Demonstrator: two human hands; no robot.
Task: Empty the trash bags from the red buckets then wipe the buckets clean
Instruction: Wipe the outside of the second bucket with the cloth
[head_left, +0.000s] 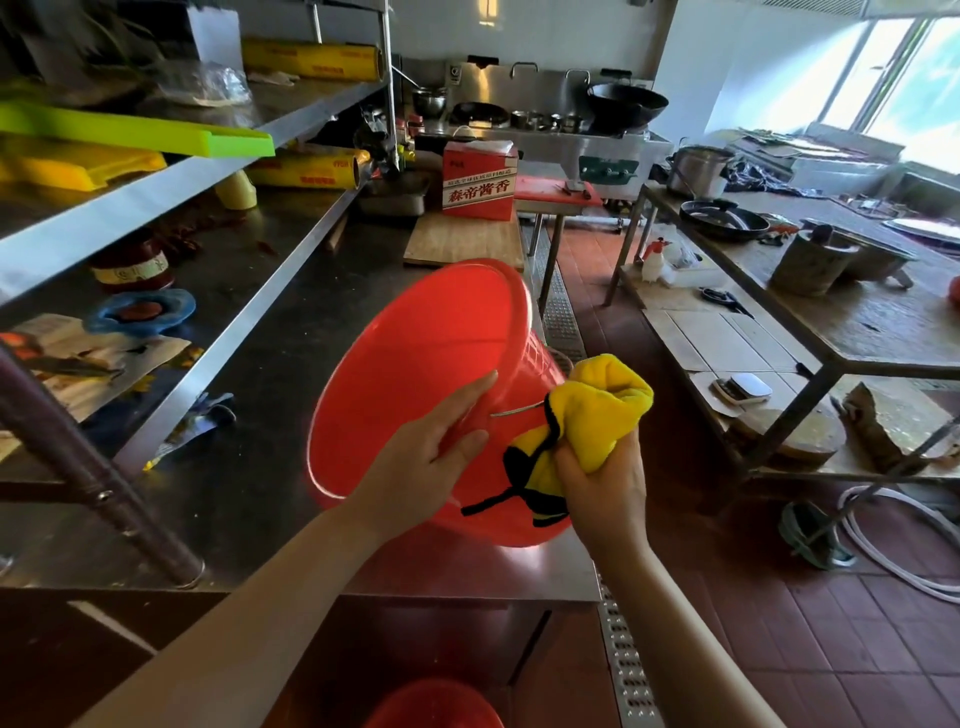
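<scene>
A round red plastic bucket (415, 374), tilted with its smooth inside facing left, sits over the steel worktop (249, 499). The left hand (426, 452) grasps its rim; the right hand (597, 483) clenches a plush yellow cloth with black edging (592, 410) against the ribbed outer wall. Behind stands a red carton printed 森帝酱香 (480, 182) on a wooden board (462, 241). Yellow film rolls (311, 169) lie on the shelf. A second red bucket's rim (434, 704) shows below.
</scene>
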